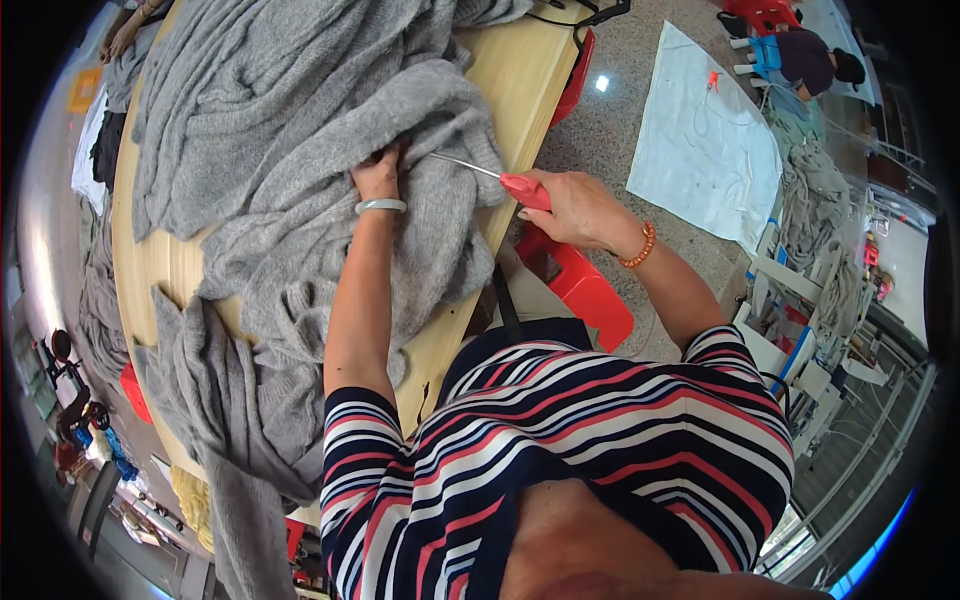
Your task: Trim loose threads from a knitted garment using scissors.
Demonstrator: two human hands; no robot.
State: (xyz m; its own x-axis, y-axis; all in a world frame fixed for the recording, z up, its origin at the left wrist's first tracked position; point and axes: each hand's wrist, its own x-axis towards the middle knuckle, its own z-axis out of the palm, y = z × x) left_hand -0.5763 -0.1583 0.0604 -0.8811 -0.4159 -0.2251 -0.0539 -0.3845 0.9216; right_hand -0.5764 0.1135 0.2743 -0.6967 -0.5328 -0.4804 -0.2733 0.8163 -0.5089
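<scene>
A heap of soft grey knitwear (270, 110) covers much of the pale wooden table (165, 262). My left hand (378, 178), with a pale bangle at the wrist, is closed on a fold of a grey knit garment (440, 110); its fingertips are partly tucked under the cloth. To the right, my right hand (580, 208) grips a red-handled tool (524, 190) with a thin straight metal shaft. The shaft points left over the garment, toward my left hand. Its tip lies close to the cloth, and I cannot tell whether it enters the knit.
Red stools (590, 300) stand by the table's right edge. A white sheet (700, 135) lies on the speckled floor, with a small red item (713, 80) on it. Another person (805, 65) sits at the upper right. Grey cloth (235, 500) hangs off the table's near end.
</scene>
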